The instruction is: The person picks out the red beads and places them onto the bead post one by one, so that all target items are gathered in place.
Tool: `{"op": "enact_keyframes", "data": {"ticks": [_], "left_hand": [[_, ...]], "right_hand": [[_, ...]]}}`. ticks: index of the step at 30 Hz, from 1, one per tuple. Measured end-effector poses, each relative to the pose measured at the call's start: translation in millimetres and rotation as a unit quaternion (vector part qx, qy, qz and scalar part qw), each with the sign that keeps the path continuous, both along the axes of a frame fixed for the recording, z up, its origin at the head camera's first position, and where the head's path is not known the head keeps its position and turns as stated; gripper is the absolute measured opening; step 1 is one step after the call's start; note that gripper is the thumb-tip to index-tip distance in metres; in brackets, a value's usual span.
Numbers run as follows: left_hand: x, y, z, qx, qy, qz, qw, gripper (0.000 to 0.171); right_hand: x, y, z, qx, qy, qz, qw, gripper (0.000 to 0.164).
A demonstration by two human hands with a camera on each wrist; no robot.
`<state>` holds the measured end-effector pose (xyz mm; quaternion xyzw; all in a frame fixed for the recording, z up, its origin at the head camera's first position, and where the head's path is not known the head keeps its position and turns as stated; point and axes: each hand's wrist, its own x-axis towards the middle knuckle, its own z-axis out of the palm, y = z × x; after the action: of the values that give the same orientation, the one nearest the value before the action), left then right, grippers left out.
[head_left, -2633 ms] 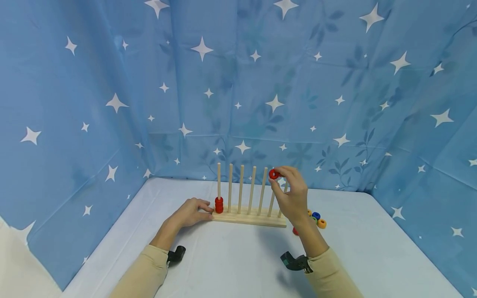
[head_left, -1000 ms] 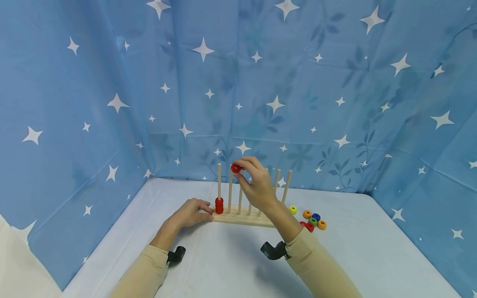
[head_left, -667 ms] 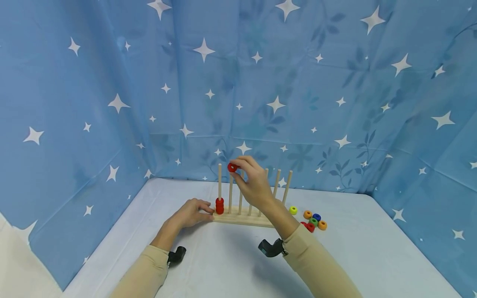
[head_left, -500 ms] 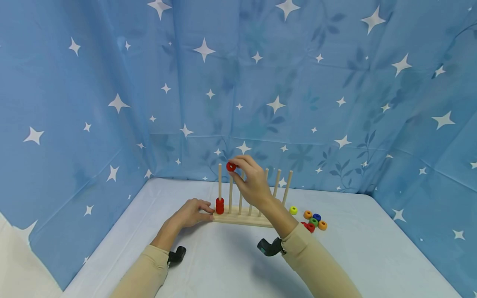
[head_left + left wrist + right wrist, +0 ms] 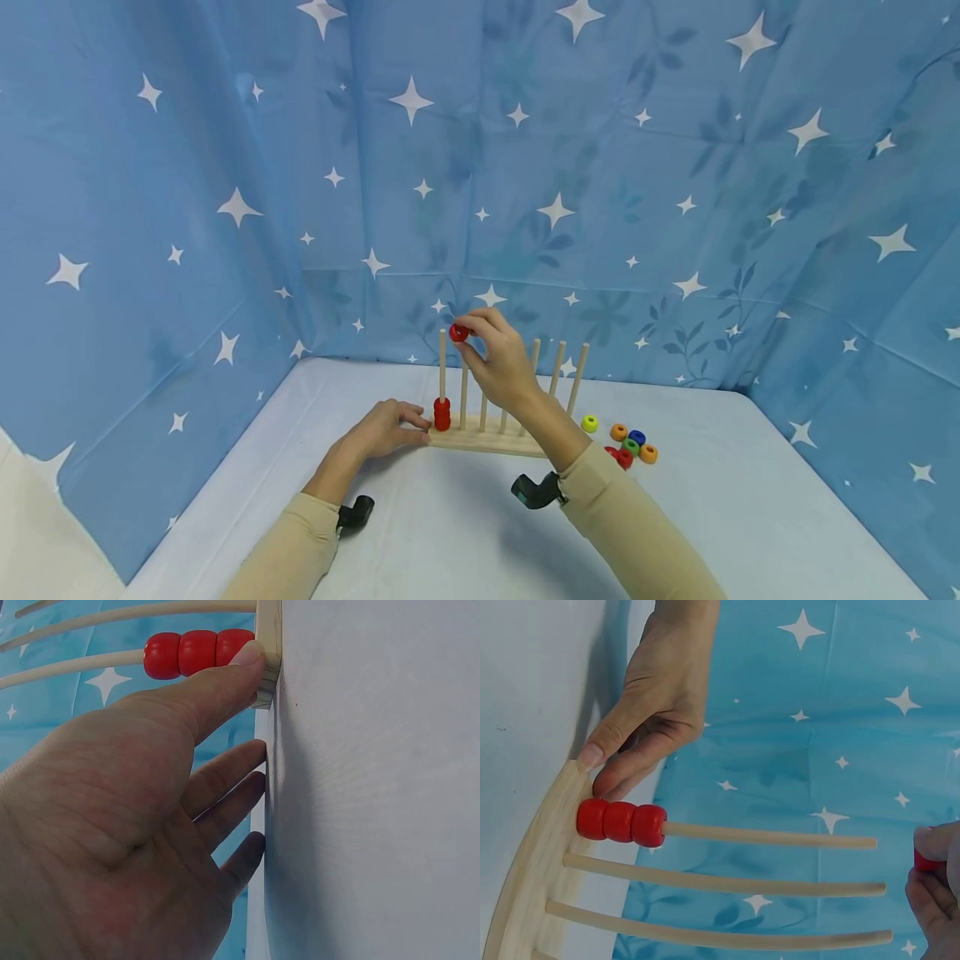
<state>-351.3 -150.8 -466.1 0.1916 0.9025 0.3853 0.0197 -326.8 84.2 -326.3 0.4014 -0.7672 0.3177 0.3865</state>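
Progress: three red beads (image 5: 442,414) are sitting stacked at the foot of the leftmost peg of the wooden peg rack (image 5: 491,441); a fourth is going on, loose ones are waiting.
Right hand (image 5: 498,363): is pinching a small red ring bead (image 5: 458,332) at frame centre, just beside that peg's tip, not yet threaded.
Left hand (image 5: 382,429): is bracing the rack's left end, thumb pressing the base, fingers relaxed on the pale table (image 5: 465,533).
Pegs: seven.
Loose beads (image 5: 625,442): six visible, right of the rack: one yellow, two orange, one blue, one green, one red.

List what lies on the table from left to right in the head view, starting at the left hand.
Left hand → stacked red beads on the leftmost peg → wooden peg rack → yellow bead → orange bead → blue bead → second orange bead.
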Motion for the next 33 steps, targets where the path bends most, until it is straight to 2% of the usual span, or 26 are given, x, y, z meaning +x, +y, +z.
{"op": "enact_keyframes", "data": {"ticks": [16, 33], "left_hand": [[2.1, -1.6, 0.8, -0.001, 0.009, -0.005, 0.9999, 0.019], [-2.1, -3.6, -2.4, -0.002, 0.022, -0.025, 0.9994, 0.020]], "right_hand": [[-5.2, -10.3, 4.0, 0.021, -0.047, -0.026, 0.998, 0.028], [-12.4, -18.5, 2.5, 0.042, -0.051, -0.038, 0.997, 0.027]]}}
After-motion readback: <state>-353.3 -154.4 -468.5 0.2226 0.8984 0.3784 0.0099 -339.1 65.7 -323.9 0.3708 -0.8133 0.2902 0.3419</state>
